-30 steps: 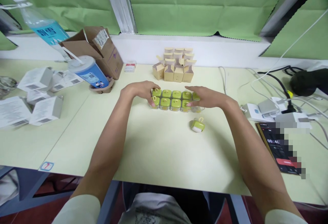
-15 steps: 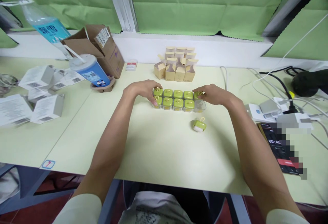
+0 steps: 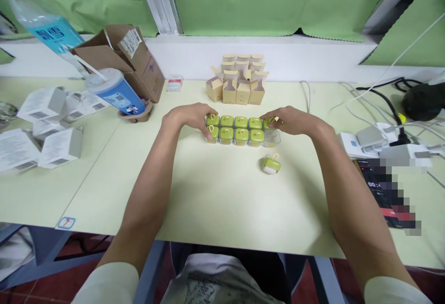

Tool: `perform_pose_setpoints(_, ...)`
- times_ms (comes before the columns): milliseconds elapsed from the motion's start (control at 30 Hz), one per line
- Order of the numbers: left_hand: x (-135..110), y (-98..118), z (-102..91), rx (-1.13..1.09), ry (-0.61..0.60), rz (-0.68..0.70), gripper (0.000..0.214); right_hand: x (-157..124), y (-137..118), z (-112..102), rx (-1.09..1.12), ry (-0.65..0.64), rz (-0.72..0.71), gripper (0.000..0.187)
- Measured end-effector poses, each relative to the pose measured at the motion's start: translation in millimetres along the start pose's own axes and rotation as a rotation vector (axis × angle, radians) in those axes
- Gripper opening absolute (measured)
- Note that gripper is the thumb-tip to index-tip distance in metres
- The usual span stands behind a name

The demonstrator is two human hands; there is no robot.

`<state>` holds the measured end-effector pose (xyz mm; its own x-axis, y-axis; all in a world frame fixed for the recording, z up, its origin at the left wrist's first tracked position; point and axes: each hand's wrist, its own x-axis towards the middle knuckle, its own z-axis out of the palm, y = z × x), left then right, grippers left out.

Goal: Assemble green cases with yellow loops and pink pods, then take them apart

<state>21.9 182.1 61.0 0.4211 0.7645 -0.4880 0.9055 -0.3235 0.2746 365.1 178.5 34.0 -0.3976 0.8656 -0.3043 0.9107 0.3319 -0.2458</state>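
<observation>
Two rows of small clear jars with green lids (image 3: pixel 239 130) stand in a tight block in the middle of the pale table (image 3: pixel 222 202). My left hand (image 3: pixel 191 116) curls around the block's left end, fingers closed on the end jars. At the right end my right hand (image 3: pixel 290 121) pinches the yellow loop of the far-row jar. One clear jar without a lid (image 3: pixel 271 138) stands at the near right corner of the block. A loose green lid with a white base (image 3: pixel 270 164) lies on its side just in front.
Small tan cartons (image 3: pixel 238 84) are stacked behind the jars. At the left are a brown cardboard box (image 3: pixel 121 60), a blue cup (image 3: pixel 116 93), a water bottle (image 3: pixel 45 30) and white boxes (image 3: pixel 52 123). Cables, adapters (image 3: pixel 371 137) and a phone (image 3: pixel 389 193) lie at the right.
My right hand has lifted off the near row and drawn to the far right jar's loop, uncovering the lidless jar. The left hand has stayed on the left end.
</observation>
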Motion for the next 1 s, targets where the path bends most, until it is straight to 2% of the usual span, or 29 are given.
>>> perform_pose_setpoints(400,0,4,-1.6,0.035,0.004,-0.1,0.112,6,9,0,0.003,-0.016,-0.021,0.056)
perform_pose_setpoints(533,-3,7,-2.4,0.053,0.007,-0.1,0.118,-9,-1,-8,-0.033,-0.013,0.058,0.059)
perform_pose_setpoints(633,-4,7,-2.1,0.067,0.014,-0.094,0.123,-36,-20,-17,-0.143,0.059,0.123,0.053)
perform_pose_setpoints(700,-4,6,-1.4,0.079,0.02,-0.094,0.125,-57,-40,-18,-0.208,0.046,0.124,0.04)
perform_pose_setpoints(800,-3,6,-0.6,0.088,0.014,-0.092,0.124,-76,-76,-5,-0.275,-0.091,0.082,0.033)
perform_pose_setpoints(900,-4,8,-0.3,0.093,0.001,-0.081,0.118,-76,-108,18,-0.352,-0.233,-0.023,0.029)
perform_pose_setpoints(1000,-5,11,-0.1,0.093,-0.006,-0.057,0.106,-70,-117,28,-0.36,-0.311,-0.056,0.03)
